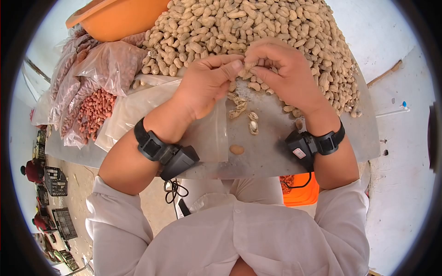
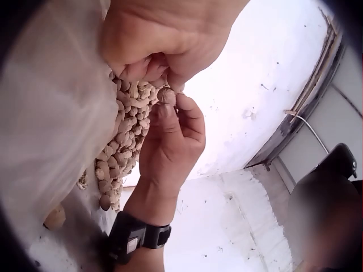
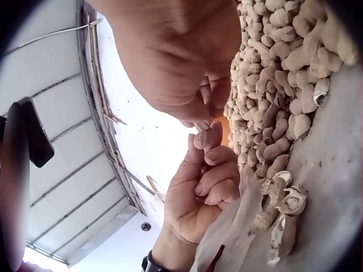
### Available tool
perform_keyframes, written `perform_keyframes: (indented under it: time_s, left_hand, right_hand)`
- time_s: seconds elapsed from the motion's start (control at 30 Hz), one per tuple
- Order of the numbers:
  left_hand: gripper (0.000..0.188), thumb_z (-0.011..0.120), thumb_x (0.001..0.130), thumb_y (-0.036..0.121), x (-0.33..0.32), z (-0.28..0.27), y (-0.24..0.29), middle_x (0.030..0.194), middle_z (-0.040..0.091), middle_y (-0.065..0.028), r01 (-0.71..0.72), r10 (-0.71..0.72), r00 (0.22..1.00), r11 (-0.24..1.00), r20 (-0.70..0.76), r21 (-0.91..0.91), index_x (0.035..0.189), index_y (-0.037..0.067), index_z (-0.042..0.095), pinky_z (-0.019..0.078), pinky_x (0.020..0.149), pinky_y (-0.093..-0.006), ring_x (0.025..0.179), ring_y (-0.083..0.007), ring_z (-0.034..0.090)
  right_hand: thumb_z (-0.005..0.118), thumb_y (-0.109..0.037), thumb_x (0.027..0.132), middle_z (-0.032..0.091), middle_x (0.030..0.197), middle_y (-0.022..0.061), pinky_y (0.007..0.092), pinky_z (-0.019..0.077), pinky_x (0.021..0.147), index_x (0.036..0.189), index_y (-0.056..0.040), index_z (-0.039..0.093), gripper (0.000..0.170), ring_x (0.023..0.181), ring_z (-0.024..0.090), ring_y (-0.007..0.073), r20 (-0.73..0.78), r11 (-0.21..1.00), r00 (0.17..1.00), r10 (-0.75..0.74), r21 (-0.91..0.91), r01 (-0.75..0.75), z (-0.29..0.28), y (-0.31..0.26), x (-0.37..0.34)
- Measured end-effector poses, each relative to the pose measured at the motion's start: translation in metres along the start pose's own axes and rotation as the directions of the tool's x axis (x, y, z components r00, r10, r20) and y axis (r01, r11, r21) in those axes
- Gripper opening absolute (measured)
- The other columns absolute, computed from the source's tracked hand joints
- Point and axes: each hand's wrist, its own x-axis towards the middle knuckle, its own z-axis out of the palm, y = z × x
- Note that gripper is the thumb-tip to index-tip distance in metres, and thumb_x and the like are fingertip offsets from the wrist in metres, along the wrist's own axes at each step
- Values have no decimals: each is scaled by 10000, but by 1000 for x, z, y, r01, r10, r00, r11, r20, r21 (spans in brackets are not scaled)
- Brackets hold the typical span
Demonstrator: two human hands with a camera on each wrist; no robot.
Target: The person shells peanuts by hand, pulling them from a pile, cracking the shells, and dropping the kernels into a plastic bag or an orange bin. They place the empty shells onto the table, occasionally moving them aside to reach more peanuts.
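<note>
A peanut in its shell [image 2: 166, 95] is pinched between the fingertips of both hands, just in front of a large heap of unshelled peanuts [image 1: 221, 30]. My left hand [image 1: 205, 83] grips it from the left with thumb and forefinger, its other fingers curled in. From the right, my right hand [image 1: 287, 69] pinches the same peanut with thumb and bent fingers. Under the hands, broken shells [image 1: 237, 105] lie on the grey tabletop [image 1: 262, 158], with a split shell [image 1: 253, 124] beside them. A single peanut [image 1: 236, 149] lies nearer the table's front edge.
At the left, clear plastic bags [image 1: 110, 64] stand near loose red kernels [image 1: 96, 110], behind a flat plastic sheet [image 1: 138, 108]. An orange basin [image 1: 122, 20] sits at the back left. Below the table is an orange container [image 1: 304, 191]. Black crates [image 1: 64, 223] stand on the floor.
</note>
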Motion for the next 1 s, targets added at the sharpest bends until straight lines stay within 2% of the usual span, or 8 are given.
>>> perform_keyframes:
  time_s: [0.1,0.2,0.3,0.47,0.63,0.7,0.8,1.0]
  left_hand:
    - [227,624,844,118,-3,3,-1,720,545,-11,-15,12,999,997,40,74,1030,-12,615,279,429,-180,520,-45,388]
    - [215,621,846,106,-4,1,-1,709,540,-3,-77,68,992,994,105,83,1022,-17,616,284,442,-182,536,-41,391]
    - [201,616,849,98,-3,-1,-4,697,536,14,-221,200,968,965,151,142,1015,-15,618,297,455,-178,553,-32,396]
    - [177,609,858,112,-3,0,-6,680,525,46,-418,390,907,776,160,473,984,-12,627,326,486,-175,575,-22,395]
    - [138,634,833,123,-3,-1,-4,639,523,12,-417,429,889,619,157,666,893,-1,635,361,493,-216,560,-61,418]
    - [119,644,815,114,-3,-2,-5,618,520,-12,-450,471,863,549,184,704,855,3,629,374,493,-239,548,-86,431]
    - [100,652,791,98,-5,2,-6,597,514,-39,-478,510,836,496,202,725,814,6,617,385,493,-267,533,-118,444]
    - [76,648,788,77,-8,2,-1,603,528,-35,-496,535,812,424,232,758,795,9,614,390,497,-256,539,-106,456]
  right_hand:
    - [615,50,720,554,812,30,209,449,585,877,-36,595,180,665,539,95,-12,997,998,-67,37,68,1,0,0]
    - [631,15,748,573,810,15,204,448,574,871,-21,609,130,651,543,80,-61,928,997,51,371,-24,7,0,-2]
    - [641,-25,775,577,789,9,200,448,567,891,9,628,122,645,542,65,33,809,949,314,514,-286,2,-4,-2]
    - [637,-72,801,575,770,19,199,453,560,915,38,634,159,629,553,74,42,840,939,343,433,-326,7,-6,-2]
    - [603,-77,812,558,757,34,224,458,559,865,33,622,123,651,580,105,-50,828,925,376,468,-311,25,-8,-6]
    - [586,-73,805,555,748,52,252,458,570,846,31,614,115,663,588,135,-68,857,918,391,390,-337,27,-13,-7]
    - [570,-66,776,556,744,87,290,452,602,836,29,610,119,681,580,187,-207,974,953,220,108,-201,34,-5,-8]
    - [565,-56,767,556,732,90,283,456,599,836,33,614,123,660,576,190,-220,961,956,193,237,-140,34,-8,-8]
